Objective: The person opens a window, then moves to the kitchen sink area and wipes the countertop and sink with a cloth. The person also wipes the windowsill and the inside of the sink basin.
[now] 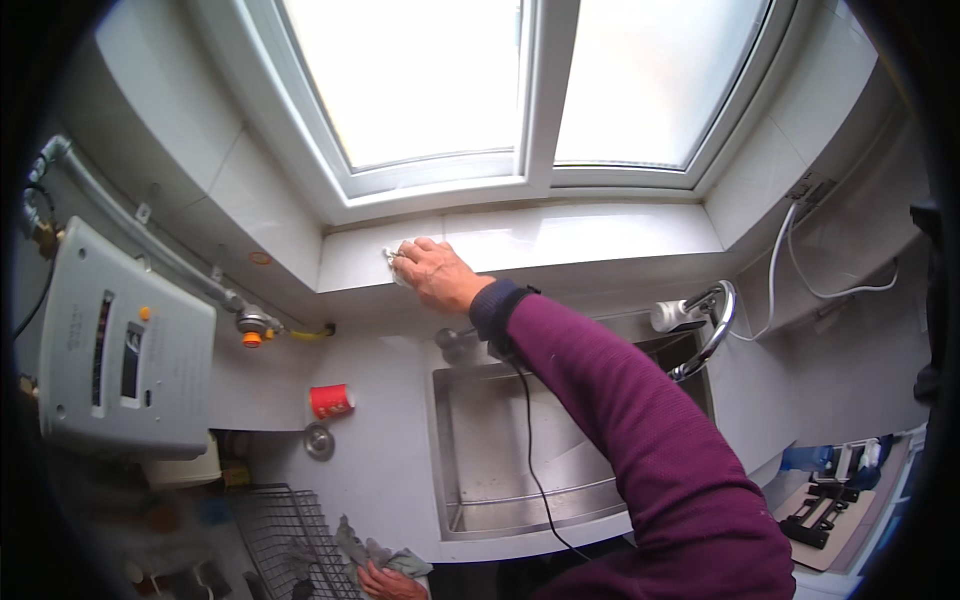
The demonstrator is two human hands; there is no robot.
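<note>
My right hand [435, 271], in a purple sleeve with a dark cuff, presses a crumpled whitish cloth or tissue [391, 256] onto the white tiled window sill [585, 234], towards its left end. Only a little of that cloth shows past the fingers. At the bottom edge of the view my left hand [390, 582] rests on a grey-green rag [379, 556] at the counter's front edge, beside a wire rack; whether its fingers grip the rag is not clear. Below my right forearm lies the stainless steel sink [525, 450], and a black cable hangs from the wrist across it.
A chrome faucet [724, 322] curves up right of my forearm. On the counter's left stand a red paper cup [331, 401] and a metal sink strainer [319, 442]. A grey gas meter [127, 352] juts out at far left, above a wire rack [292, 532].
</note>
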